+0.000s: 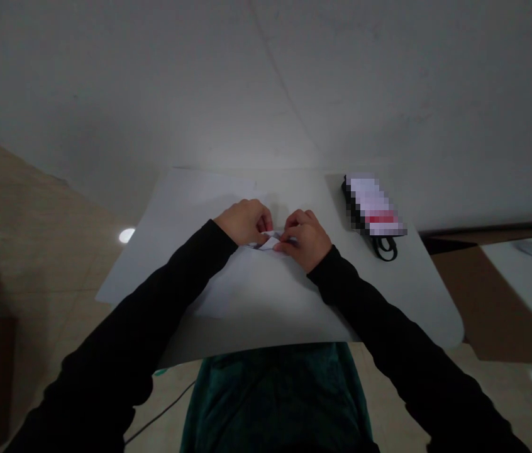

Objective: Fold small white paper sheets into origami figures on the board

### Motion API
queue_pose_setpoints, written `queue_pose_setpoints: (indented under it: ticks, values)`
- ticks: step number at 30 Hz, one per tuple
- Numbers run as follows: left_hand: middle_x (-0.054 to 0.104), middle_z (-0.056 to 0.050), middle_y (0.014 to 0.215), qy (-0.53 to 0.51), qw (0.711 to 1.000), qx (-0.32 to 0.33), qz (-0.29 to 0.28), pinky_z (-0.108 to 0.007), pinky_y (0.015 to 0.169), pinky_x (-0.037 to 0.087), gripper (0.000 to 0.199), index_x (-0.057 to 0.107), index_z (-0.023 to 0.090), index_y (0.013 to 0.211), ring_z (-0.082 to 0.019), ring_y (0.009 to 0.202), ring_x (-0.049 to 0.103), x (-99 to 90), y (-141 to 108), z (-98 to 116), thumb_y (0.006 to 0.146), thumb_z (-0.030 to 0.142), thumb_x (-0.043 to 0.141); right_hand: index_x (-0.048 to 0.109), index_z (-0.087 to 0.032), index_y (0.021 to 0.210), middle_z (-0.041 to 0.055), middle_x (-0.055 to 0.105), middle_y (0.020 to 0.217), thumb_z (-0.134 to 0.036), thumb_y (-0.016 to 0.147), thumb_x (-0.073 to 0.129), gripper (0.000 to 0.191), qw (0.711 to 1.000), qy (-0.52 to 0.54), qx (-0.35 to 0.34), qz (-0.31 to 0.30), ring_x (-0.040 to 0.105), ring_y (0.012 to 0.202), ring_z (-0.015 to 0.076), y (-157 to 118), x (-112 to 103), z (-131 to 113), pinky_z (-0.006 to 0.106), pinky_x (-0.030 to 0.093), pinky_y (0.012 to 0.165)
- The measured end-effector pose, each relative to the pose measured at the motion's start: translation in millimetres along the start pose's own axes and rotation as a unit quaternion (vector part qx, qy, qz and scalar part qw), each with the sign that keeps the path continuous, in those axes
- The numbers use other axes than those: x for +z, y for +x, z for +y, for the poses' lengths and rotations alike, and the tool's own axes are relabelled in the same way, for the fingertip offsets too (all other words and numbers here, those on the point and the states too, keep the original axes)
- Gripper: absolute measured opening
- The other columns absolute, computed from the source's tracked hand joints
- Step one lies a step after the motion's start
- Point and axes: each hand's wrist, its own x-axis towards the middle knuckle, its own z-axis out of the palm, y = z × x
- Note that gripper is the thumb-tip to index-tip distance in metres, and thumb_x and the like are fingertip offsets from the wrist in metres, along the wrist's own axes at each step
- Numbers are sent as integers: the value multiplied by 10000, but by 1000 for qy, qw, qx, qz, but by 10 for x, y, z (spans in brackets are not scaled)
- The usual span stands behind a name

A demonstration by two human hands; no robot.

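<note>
Folded paper (271,243) sits between the left hand (244,222) and right hand (308,240), pinched by both, long axis seemingly running left to right

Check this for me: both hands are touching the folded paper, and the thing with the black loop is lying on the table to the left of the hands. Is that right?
Not quite: the head view shows the thing with the black loop on the table to the right of the hands. The left hand and right hand do touch the folded paper.
</note>
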Motion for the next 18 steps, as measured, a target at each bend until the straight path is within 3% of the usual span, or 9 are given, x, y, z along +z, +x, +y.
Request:
queue_pose_setpoints:
  ticks: [5, 9, 14, 18]
  values:
    - [676, -17, 678, -5, 1000, 11, 28, -226, 580, 437, 145, 675, 145, 742, -142, 631, 622, 55, -25, 0, 598, 146, 664, 726, -166, 712, 80, 650, 869, -258, 729, 763, 100, 995, -47, -35, -83, 531, 894, 213, 111, -72, -8, 321, 435, 744]
    - [652, -3, 631, -47, 999, 15, 3, -221, 562, 423, 148, 677, 139, 754, -131, 601, 600, 66, -31, -50, 607, 137, 661, 714, -162, 681, 49, 671, 810, -276, 706, 780, 134, 992, -10, -12, -127, 575, 741, 161, 210, -90, 41, 285, 407, 655]
    - [612, 14, 592, -75, 996, 40, -14, -215, 556, 406, 160, 637, 125, 779, -113, 571, 559, 42, -19, -107, 624, 124, 676, 726, -169, 641, 31, 665, 717, -303, 648, 812, 159, 990, 73, -2, -120, 582, 635, 131, 228, -67, 132, 277, 408, 634]
    - [622, -3, 715, -22, 994, 101, 45, -233, 628, 424, 142, 601, 143, 915, -116, 641, 558, 6, -130, -59, 802, 133, 515, 736, -182, 750, 28, 650, 760, -396, 659, 787, 238, 977, 180, -36, -109, 583, 659, 125, 125, -106, 269, 273, 452, 643]
